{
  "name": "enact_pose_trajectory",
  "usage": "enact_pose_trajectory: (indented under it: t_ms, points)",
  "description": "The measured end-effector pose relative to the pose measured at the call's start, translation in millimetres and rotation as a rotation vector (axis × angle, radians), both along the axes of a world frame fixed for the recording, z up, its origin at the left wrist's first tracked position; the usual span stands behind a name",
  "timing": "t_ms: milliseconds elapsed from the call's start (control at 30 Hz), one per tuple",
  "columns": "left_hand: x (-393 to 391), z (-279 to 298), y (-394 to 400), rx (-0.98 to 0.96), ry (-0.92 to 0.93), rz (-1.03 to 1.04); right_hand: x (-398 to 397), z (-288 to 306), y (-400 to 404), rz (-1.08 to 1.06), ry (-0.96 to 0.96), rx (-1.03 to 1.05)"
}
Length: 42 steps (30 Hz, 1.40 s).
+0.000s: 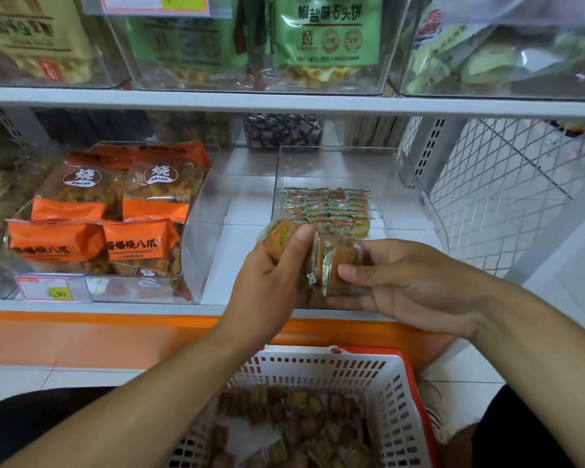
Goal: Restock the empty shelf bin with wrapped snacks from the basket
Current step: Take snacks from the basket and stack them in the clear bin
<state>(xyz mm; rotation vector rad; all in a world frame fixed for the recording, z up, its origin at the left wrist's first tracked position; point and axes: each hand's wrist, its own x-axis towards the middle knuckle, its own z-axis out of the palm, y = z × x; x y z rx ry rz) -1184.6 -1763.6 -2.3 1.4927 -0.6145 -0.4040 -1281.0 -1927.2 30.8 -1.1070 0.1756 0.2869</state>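
Small round snacks (331,265), golden-brown cakes in clear wrappers with green-and-white crimped edges, sit bunched in a short row between both hands, right at the front of the clear bin (389,170) on the lower shelf (217,282). More of them lie in neat rows (328,209) on the bin's floor, toward the back. The left hand (271,278) is curled over the left end of the bunch, thumb on top, pinching one tilted cake with a yellow-green label. The right hand (402,285) cups the other end, index finger stretched across the front of the wrappers and the rest of the fingers curved underneath, holding the stack on edge.

Below, the white basket (395,393) with its red rim sits on the floor close to the person, a loose heap of the same brown snacks (294,420) in its bottom. Left of the bin, orange packs (115,211) fill a neighbouring clear box, a price tag (53,288) clipped at its front. Green bags (321,35) stand on the shelf above.
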Motion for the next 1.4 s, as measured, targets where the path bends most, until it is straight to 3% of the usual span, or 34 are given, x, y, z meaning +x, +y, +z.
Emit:
enact_pose_trajectory:
  t_ms: [100,167,267,367,400,467,567,767,1000,1133,1233,1267,1333,1400]
  points:
    - [7,0,-7,0.011,0.035,0.047,4,7,-6,-0.053,0.016,-0.015]
    - [12,-1,-12,0.013,0.109,0.065,9,16,-21,-0.137,-0.028,-0.14]
    - [17,-2,-20,0.048,0.217,0.058,27,18,-53,-0.388,-0.061,-0.865]
    - [17,-3,-27,0.062,0.285,0.044,55,-11,-79,-0.316,0.119,-1.473]
    - [17,-3,-29,0.06,0.307,0.037,64,-24,-85,-0.238,0.209,-1.639]
    - [16,-4,-31,0.066,0.326,0.034,78,-50,-94,-0.182,0.333,-1.746]
    - [16,-6,-31,0.093,0.35,0.036,93,-69,-99,-0.259,0.335,-1.674]
    - [18,-9,-26,0.137,0.357,0.023,102,-77,-103,-0.432,0.419,-1.264]
    - [15,-9,-27,0.116,0.401,-0.012,101,-85,-100,-0.468,0.401,-1.288]
    - [14,-9,-26,0.161,0.333,-0.026,97,-76,-92,-0.356,0.409,-1.362]
    - [14,-8,-24,0.161,0.353,-0.059,95,-47,-79,-0.403,0.151,-1.522]
    - [14,-6,-23,0.153,0.365,-0.067,93,-34,-72,-0.428,0.023,-1.453]
    - [14,-1,-22,0.137,0.362,-0.09,82,-12,-55,-0.299,-0.136,-1.113]
    - [13,3,-20,0.132,0.361,-0.118,66,2,-35,-0.069,-0.114,-0.882]
